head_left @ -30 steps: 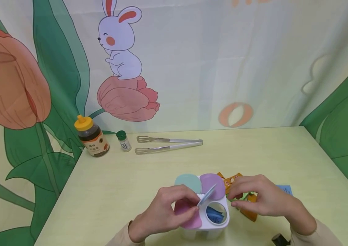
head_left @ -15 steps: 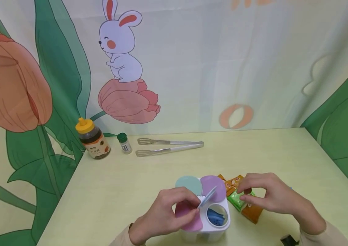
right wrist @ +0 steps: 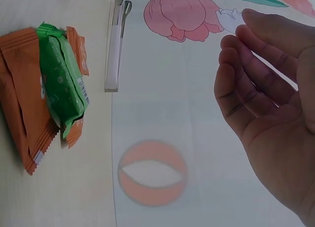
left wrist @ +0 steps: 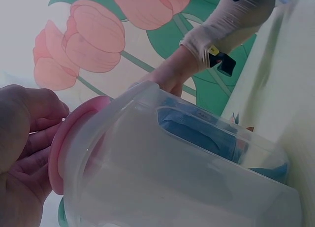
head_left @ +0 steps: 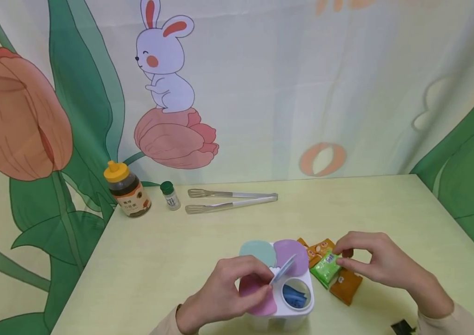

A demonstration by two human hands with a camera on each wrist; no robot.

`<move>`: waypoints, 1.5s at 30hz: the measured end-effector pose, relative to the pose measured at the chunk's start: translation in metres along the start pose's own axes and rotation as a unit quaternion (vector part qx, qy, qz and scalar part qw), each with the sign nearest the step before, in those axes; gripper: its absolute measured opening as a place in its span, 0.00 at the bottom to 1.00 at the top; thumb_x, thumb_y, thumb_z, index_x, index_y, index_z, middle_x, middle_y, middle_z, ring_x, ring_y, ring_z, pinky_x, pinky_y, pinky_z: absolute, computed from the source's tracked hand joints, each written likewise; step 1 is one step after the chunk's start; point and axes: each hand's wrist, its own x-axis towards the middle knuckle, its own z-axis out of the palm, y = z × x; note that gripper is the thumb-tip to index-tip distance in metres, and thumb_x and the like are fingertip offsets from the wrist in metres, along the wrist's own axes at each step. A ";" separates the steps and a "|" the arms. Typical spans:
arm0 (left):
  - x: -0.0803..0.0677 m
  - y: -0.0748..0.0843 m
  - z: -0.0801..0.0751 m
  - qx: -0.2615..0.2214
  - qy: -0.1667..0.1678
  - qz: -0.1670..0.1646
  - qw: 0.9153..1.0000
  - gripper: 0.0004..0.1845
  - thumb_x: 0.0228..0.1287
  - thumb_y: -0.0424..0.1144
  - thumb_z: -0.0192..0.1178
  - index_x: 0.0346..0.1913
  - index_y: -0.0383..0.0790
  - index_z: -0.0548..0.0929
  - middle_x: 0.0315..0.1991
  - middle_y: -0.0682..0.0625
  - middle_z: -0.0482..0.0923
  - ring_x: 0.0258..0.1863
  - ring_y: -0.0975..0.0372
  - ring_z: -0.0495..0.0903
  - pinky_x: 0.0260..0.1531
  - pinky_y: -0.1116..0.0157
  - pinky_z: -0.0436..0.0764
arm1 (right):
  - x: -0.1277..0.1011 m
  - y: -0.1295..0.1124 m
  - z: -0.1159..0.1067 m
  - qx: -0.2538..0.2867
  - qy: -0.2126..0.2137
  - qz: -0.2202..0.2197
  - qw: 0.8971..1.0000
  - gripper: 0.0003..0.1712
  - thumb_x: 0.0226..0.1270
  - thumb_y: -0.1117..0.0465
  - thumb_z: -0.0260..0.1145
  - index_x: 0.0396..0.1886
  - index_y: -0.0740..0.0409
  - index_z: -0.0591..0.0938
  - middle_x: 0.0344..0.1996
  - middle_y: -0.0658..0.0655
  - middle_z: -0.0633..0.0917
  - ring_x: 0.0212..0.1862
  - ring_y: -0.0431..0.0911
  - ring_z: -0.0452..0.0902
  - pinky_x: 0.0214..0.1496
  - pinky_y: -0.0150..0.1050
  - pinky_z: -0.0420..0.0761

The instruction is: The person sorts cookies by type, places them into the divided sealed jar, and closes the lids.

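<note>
A white storage box (head_left: 277,298) with several round coloured lids stands near the front of the table. My left hand (head_left: 228,291) pinches its light-blue lid (head_left: 283,269), which is tilted up beside a round opening. Through that opening, blue packets (head_left: 294,297) show; the box's clear wall (left wrist: 162,173) reveals blue in the left wrist view too. My right hand (head_left: 383,260) hovers right of the box, fingers bent and holding nothing. Nearest to it lie a green snack packet (head_left: 326,269) and a brown packet (head_left: 347,286). The right wrist view shows the green packet (right wrist: 61,79) apart from the fingers.
Orange packets (head_left: 319,250) lie partly beneath the green one. Along the back edge are a yellow-capped honey bottle (head_left: 130,195), a green-capped shaker (head_left: 171,197) and metal tongs (head_left: 232,202). A printed curtain (head_left: 245,93) hangs behind the table.
My right hand has moved right, away from the box, uncovering the green packet. My left hand keeps the light-blue lid raised in the same place.
</note>
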 end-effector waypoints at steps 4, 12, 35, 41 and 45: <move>0.000 -0.001 -0.001 0.001 -0.002 0.001 1.000 0.10 0.56 0.29 0.67 0.41 0.41 0.83 0.37 0.52 0.84 0.37 0.70 0.82 0.40 0.77 0.83 | -0.001 0.000 -0.002 -0.011 0.003 0.021 1.000 0.23 0.49 0.69 0.77 0.41 0.41 0.83 0.35 0.40 0.84 0.34 0.33 0.75 0.35 0.21 0.77; 0.000 -0.001 0.000 0.001 -0.001 0.001 1.000 0.10 0.56 0.29 0.67 0.41 0.41 0.83 0.37 0.52 0.84 0.37 0.70 0.82 0.40 0.77 0.83 | -0.006 0.008 -0.005 -0.051 0.020 0.034 0.998 0.24 0.48 0.70 0.77 0.40 0.40 0.83 0.33 0.39 0.84 0.33 0.31 0.74 0.36 0.20 0.75; 0.000 -0.001 0.000 0.002 0.000 0.004 1.000 0.10 0.56 0.29 0.67 0.41 0.40 0.83 0.37 0.52 0.85 0.37 0.70 0.82 0.41 0.77 0.82 | -0.025 0.033 -0.013 -0.102 0.046 0.090 0.990 0.22 0.47 0.71 0.77 0.38 0.43 0.84 0.32 0.38 0.84 0.31 0.30 0.75 0.37 0.20 0.76; -0.001 0.000 0.000 0.003 0.002 0.005 1.000 0.10 0.56 0.29 0.67 0.41 0.40 0.83 0.37 0.52 0.85 0.38 0.70 0.82 0.41 0.77 0.82 | -0.032 0.042 -0.012 -0.121 0.040 0.127 0.984 0.19 0.49 0.70 0.76 0.38 0.46 0.84 0.31 0.40 0.85 0.30 0.29 0.75 0.36 0.21 0.78; -0.001 0.001 -0.001 0.002 -0.004 -0.003 1.000 0.10 0.56 0.29 0.68 0.41 0.40 0.83 0.37 0.52 0.85 0.38 0.71 0.81 0.42 0.76 0.82 | -0.036 0.047 -0.012 -0.132 0.039 0.144 0.980 0.17 0.49 0.69 0.76 0.37 0.48 0.84 0.31 0.42 0.85 0.30 0.29 0.74 0.33 0.23 0.78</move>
